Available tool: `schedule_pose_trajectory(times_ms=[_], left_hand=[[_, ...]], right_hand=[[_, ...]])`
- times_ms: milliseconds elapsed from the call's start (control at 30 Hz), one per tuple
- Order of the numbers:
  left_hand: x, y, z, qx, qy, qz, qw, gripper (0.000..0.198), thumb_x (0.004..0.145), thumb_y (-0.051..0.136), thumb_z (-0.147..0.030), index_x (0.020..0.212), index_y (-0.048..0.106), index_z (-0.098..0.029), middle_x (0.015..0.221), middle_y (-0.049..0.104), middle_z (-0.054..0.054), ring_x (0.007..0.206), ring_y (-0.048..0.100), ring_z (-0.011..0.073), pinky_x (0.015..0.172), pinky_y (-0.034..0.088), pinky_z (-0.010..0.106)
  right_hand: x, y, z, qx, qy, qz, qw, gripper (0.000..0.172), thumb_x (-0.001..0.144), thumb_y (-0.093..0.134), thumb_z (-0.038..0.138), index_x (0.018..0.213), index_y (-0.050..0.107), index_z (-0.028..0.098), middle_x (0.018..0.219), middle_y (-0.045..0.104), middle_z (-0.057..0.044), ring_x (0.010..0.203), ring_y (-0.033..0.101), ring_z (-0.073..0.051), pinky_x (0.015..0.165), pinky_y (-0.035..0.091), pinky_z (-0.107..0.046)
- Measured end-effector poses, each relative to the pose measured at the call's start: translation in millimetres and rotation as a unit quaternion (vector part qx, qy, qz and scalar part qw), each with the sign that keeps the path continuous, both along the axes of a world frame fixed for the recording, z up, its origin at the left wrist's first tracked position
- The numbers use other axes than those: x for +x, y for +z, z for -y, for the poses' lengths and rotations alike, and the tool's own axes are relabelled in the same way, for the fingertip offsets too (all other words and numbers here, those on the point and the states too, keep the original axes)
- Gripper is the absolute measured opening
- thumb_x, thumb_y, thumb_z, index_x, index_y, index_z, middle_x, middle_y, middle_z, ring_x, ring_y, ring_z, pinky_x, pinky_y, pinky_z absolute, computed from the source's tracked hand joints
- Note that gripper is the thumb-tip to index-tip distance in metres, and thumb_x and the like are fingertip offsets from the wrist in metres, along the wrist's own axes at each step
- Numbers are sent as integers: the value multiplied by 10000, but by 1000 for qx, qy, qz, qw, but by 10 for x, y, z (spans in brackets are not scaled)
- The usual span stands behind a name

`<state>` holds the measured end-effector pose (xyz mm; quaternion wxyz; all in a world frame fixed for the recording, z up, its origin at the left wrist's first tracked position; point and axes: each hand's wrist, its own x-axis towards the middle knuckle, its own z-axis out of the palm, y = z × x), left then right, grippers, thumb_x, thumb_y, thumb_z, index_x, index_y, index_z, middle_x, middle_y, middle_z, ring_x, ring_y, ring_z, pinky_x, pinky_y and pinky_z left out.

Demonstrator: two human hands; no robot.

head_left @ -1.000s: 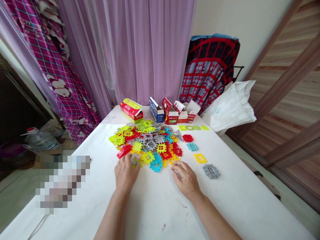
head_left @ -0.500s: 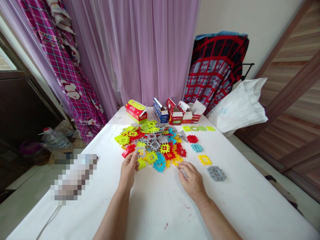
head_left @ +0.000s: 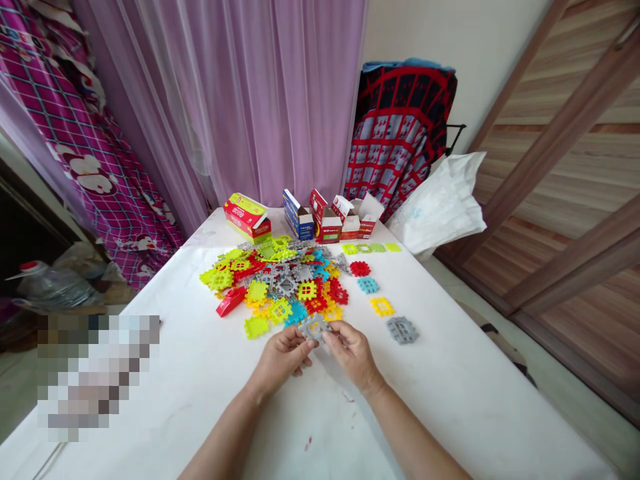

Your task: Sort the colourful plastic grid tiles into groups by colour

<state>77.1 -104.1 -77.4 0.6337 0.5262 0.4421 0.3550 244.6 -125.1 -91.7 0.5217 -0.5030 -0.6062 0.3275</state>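
Observation:
A pile of coloured plastic interlocking tiles (head_left: 280,280) lies in the middle of the white table (head_left: 450,393). My left hand (head_left: 283,357) and my right hand (head_left: 353,350) meet just in front of the pile. Both are closed on grey tiles (head_left: 314,327) held between them, a little above the table. A loose lime tile (head_left: 256,327) lies left of my hands. A grey tile (head_left: 401,329), a yellow tile (head_left: 382,306), a blue tile (head_left: 368,285) and a red tile (head_left: 359,268) lie in a line to the right.
Small open cardboard boxes (head_left: 325,220) stand at the table's far edge before a purple curtain. A white plastic bag (head_left: 440,203) sits at the far right corner. A row of lime tiles (head_left: 371,248) lies near the boxes. A red piece (head_left: 231,301) lies left of the pile.
Both hands have come together from either side of the pile's front edge. My left hand brought a grey tile over to the one in my right hand.

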Motion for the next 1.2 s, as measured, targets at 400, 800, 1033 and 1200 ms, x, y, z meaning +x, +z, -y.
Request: schedule_pose_trajectory(times_ms=[400, 800, 1033, 1200], left_hand=[[-55, 37, -50, 25, 55, -44, 997, 487, 632, 692, -617, 813, 617, -171, 456, 538, -63, 348, 448, 66, 305, 329, 153], [-84, -5, -49, -18, -33, -14, 999, 439, 631, 732, -542, 823, 539, -198, 612, 602, -57, 405, 542, 64, 310, 321, 133], [-77, 0, -53, -2, -19, -14, 1000, 383, 664, 707, -507, 815, 532, -202, 552, 542, -83, 404, 528, 68, 314, 334, 136], [-78, -10, -53, 1, 24, -15, 1000, 386, 708, 662, -531, 876, 560, -199, 478, 535, -83, 369, 466, 71, 330, 334, 149]], right_hand=[[16, 49, -19, -94, 20, -102, 990, 343, 766, 630, 515, 780, 630, 172, 548, 518, 29, 529, 499, -119, 529, 427, -240], [36, 30, -34, -132, 16, -193, 972, 462, 749, 640, 578, 947, 657, 160, 700, 608, -3, 548, 500, -98, 480, 406, -213], [33, 61, -20, -121, 46, -180, 975, 342, 726, 675, 471, 896, 609, 182, 681, 597, 17, 576, 522, -106, 526, 437, -222], [48, 69, -7, -131, 89, -153, 975, 191, 715, 655, 329, 814, 563, 194, 635, 571, 39, 579, 526, -105, 570, 438, -229]])
